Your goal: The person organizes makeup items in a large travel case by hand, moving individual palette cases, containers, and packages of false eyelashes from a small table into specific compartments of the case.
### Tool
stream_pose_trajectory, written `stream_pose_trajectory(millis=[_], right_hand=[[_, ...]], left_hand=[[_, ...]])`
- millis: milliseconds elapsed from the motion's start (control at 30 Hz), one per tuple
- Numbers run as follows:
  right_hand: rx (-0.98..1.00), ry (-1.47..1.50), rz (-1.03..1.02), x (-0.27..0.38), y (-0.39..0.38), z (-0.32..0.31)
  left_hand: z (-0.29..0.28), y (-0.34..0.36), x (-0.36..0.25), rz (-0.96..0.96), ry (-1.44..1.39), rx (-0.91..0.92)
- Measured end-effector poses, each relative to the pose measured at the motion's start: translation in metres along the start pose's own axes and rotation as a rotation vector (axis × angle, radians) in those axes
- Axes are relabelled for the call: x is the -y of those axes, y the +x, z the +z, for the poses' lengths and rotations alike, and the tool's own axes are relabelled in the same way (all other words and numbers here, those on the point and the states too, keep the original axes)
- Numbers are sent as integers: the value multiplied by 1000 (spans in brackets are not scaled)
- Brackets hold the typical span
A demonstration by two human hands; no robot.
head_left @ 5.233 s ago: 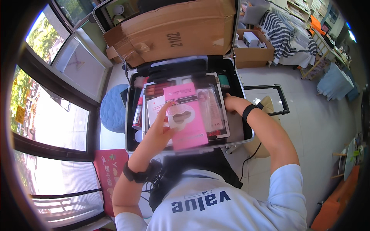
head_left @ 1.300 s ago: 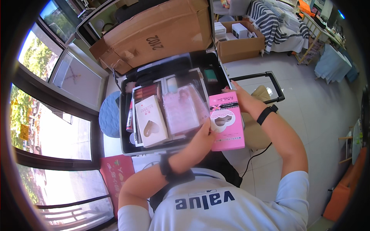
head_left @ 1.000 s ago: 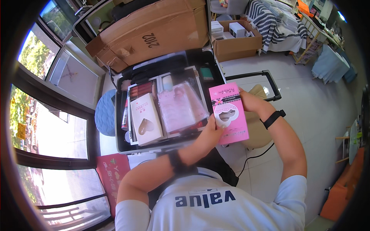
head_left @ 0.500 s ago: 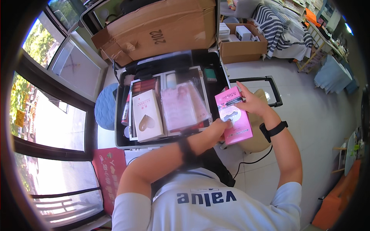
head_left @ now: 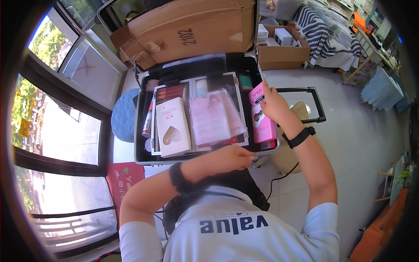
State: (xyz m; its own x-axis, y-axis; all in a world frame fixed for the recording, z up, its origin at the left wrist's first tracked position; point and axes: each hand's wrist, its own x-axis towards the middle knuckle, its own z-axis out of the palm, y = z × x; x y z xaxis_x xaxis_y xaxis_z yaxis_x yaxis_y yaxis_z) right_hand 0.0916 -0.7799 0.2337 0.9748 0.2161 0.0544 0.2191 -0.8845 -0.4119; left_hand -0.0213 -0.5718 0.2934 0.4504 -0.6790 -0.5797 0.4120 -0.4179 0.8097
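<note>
My right hand (head_left: 275,105) grips the upper end of a flat pink box (head_left: 264,131) with a cut-out window. The box lies along the right side of an open black case (head_left: 208,155), inside its rim. My left hand (head_left: 238,158) is over the case's front edge, fingers pinched together; anything in its fingertips is too small to make out. Left of the pink box lie clear plastic packs (head_left: 208,120) with pink contents, then a white box (head_left: 173,131) with a heart-shaped window. Beneath them is a divided tray (head_left: 242,89) with a pale frame.
A large cardboard piece (head_left: 214,30) leans in the raised lid. A pull handle (head_left: 320,107) and a beige seat (head_left: 297,146) are right of the case. A blue stool (head_left: 124,115) stands left, by the windows. Farther back sits a cardboard box (head_left: 283,59).
My right hand has put the pink box down into the right side of the case and still holds it. My left hand has come off the box, moving left and slightly down.
</note>
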Motion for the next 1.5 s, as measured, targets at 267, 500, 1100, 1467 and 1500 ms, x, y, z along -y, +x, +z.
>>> stream_pose_trajectory(millis=[267,500,1100,1467,1500], right_hand=[[157,-261,78,8,-7,54],[219,-339,173,18,3,68],[108,-457,280,35,-3,47],[348,-587,-90,12,3,25],[332,-601,-105,11,2,25]], left_hand=[[-55,-52,-1,260,459,-290],[-68,-77,-2,289,191,-347],[-91,-105,27,428,187,-446],[-96,-111,34,408,138,-492],[-98,-112,35,387,109,-503]])
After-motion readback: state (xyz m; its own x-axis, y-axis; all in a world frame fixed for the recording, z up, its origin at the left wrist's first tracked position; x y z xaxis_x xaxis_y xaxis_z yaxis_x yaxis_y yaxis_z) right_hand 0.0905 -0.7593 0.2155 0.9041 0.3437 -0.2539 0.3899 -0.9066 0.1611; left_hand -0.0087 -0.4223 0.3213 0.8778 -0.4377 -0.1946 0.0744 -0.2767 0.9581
